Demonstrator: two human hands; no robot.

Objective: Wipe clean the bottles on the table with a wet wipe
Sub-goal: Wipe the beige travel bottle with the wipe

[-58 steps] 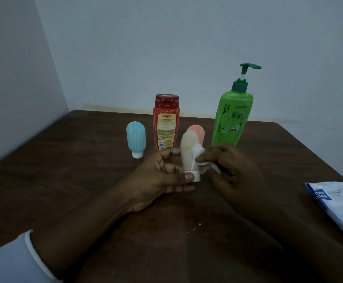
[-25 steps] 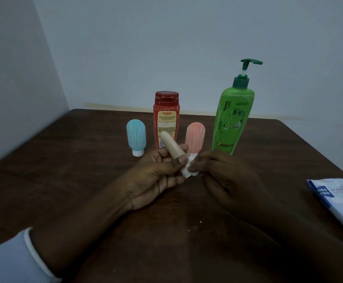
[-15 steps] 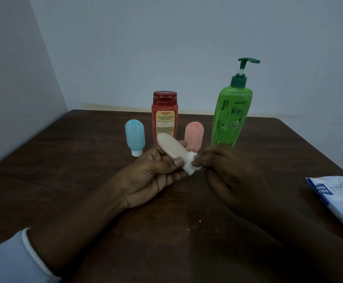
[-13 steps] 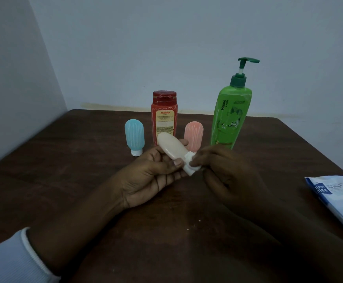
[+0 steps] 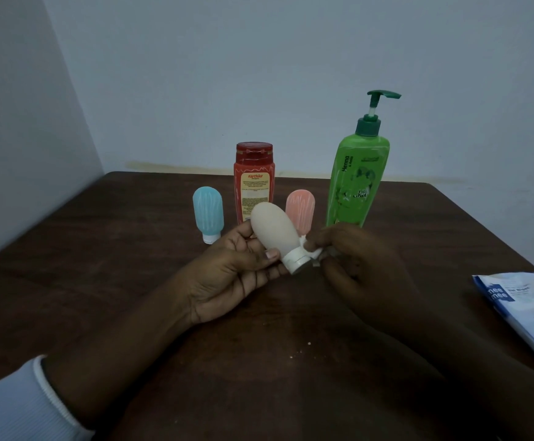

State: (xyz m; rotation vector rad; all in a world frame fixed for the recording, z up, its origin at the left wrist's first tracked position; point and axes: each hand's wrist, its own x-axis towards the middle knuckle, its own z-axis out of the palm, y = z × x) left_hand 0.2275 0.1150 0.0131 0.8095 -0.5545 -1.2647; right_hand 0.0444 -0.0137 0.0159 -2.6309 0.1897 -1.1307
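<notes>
Left hand (image 5: 227, 275) tight around cream bottle (image 5: 273, 230), right hand (image 5: 361, 265) tight on wipe (image 5: 312, 252), well inside table (image 5: 100, 281) edges.

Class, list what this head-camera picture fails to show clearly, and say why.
Head view throughout:
1. Wipe: mostly hidden inside the right hand.
2. Pack: cut off by the right edge.
3. Pink bottle: its cap hidden behind the cream bottle.
4. Red bottle: small print too blurred to read.
</notes>
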